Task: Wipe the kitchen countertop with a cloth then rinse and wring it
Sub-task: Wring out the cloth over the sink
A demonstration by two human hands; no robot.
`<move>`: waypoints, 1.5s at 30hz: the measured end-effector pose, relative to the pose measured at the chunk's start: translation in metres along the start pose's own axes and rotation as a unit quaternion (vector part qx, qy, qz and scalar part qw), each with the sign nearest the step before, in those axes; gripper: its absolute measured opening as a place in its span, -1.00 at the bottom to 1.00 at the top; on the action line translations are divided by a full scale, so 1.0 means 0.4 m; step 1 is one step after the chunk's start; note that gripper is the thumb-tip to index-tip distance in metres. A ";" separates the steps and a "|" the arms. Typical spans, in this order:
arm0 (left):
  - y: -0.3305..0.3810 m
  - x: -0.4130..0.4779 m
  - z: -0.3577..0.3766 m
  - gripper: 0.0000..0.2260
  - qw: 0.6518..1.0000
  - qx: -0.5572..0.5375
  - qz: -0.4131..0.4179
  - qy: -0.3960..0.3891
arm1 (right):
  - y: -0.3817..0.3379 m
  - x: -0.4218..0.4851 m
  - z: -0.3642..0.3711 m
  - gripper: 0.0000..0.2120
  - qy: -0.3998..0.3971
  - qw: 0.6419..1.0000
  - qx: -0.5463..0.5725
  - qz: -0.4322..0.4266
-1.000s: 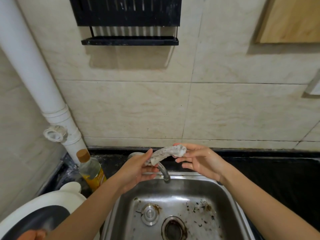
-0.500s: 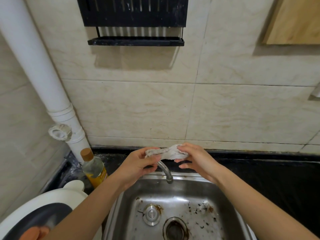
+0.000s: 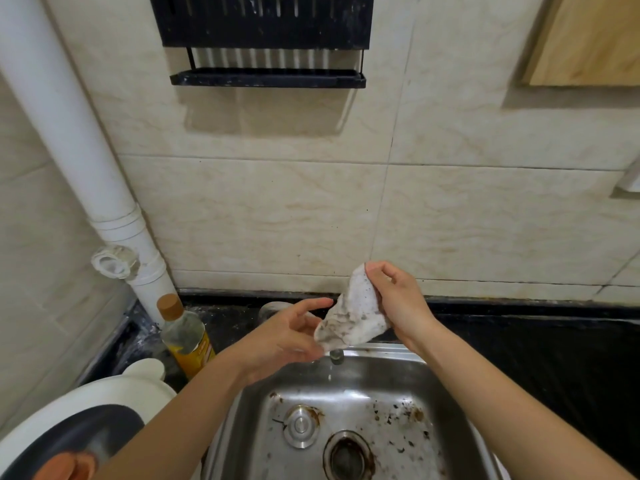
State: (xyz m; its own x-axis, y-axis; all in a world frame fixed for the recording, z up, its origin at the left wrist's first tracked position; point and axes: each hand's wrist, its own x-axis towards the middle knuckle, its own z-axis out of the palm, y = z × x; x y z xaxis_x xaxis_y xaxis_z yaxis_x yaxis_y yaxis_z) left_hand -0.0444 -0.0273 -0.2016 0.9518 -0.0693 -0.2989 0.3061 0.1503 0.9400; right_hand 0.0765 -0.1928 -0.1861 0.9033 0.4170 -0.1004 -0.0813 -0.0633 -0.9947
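A damp white cloth point(image 3: 353, 317) with dark specks hangs loosely unrolled over the steel sink point(image 3: 349, 379). My right hand point(image 3: 398, 303) pinches its upper corner and backs it with the palm. My left hand point(image 3: 287, 337) sits just left of the cloth, palm up with its fingers spread, and its fingertips touch the lower corner. The faucet spout tip point(image 3: 336, 355) pokes out right under the cloth, with a few drops falling below it. The black countertop point(image 3: 540, 362) runs to the right of the sink.
Dark debris dots the sink bottom around the drain point(image 3: 348, 457) and a round plug point(image 3: 300, 426). An oil bottle point(image 3: 185, 336) stands left of the sink beside a white pipe point(image 3: 69, 133). A white appliance point(image 3: 79, 417) fills the lower left. A black rack point(image 3: 266, 46) hangs on the tiled wall.
The cloth was a twisted roll stretched between both hands. Now it hangs unrolled from my raised right hand, and my left hand has let go of its end and spread its fingers.
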 end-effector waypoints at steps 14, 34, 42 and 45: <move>0.238 0.008 -0.022 -0.79 0.977 0.004 0.148 0.152 | -0.252 0.059 -0.007 -0.88 -0.109 0.972 -0.102 -0.180; 0.690 0.013 -0.048 -0.82 0.715 0.305 0.387 0.496 | -0.605 0.155 0.087 -0.92 0.130 0.895 -0.172 -0.391; 0.580 0.067 -0.092 -0.76 0.612 0.512 0.389 0.460 | -0.501 0.214 0.082 -0.77 0.153 0.704 -0.469 -0.511; 0.586 0.082 -0.119 -0.61 0.612 0.579 0.315 0.437 | -0.505 0.228 0.083 -0.63 0.168 0.673 -0.528 -0.490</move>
State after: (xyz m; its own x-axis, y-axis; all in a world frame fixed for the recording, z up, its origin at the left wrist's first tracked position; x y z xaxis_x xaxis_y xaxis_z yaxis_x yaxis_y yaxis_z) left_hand 0.0594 0.0527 0.0012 0.6754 0.2725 0.6852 0.1339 -0.9591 0.2494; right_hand 0.1613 -0.1119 0.0048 0.3649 0.5095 0.7792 0.8070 -0.5904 0.0081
